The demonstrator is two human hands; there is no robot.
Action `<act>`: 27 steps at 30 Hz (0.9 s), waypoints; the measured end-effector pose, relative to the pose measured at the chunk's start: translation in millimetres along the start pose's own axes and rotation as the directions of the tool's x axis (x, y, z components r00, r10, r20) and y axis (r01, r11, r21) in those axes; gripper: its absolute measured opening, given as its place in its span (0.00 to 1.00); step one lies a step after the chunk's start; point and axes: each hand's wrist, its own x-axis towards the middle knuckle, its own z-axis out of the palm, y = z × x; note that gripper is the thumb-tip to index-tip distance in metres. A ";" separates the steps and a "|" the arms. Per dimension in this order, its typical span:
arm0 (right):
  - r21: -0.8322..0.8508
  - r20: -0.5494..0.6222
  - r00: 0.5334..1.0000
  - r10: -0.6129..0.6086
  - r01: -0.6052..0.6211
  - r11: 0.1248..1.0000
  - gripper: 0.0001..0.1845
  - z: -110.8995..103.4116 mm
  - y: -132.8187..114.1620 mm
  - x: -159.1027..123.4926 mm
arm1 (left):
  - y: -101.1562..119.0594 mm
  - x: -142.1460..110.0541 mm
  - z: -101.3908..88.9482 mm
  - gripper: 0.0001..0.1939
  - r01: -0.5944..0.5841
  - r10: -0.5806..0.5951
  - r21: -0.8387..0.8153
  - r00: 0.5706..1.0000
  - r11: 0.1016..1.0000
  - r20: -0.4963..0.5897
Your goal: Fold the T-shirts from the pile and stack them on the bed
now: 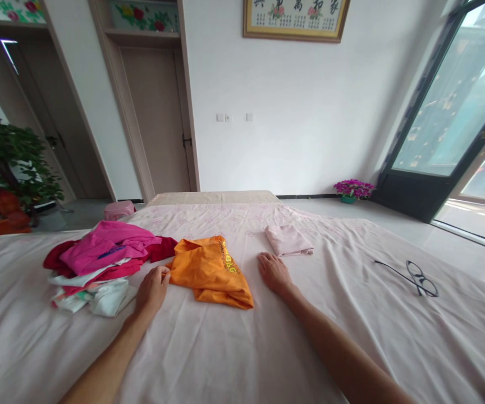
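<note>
An orange shirt (209, 272) with yellow lettering lies partly folded on the sheet in front of me. My left hand (155, 286) pinches its left edge between thumb and fingers. To the right of the shirt, my right hand (274, 270) rests palm down on the sheet, holding nothing. Just beyond its fingers is a folded pale pink cloth (288, 240). A loose pile of clothes, with a bright pink garment (108, 247) on top and white garments (110, 297) underneath, sits left of my left hand.
The pale patterned bed sheet (209, 353) is wrinkled. Black-framed eyeglasses (421, 280) lie on it at the right. Beyond the bed are a pink stool (119, 210), a potted purple plant (354, 189), a leafy plant (13, 154) and a brown door (154, 118).
</note>
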 end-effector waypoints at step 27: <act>0.446 0.032 0.973 -0.230 0.192 0.874 0.29 -0.4 -112.6 -20.7 | 131.7 -33.7 -8.6 0.12 -0.021 0.153 -0.690 0.980 0.724 0.130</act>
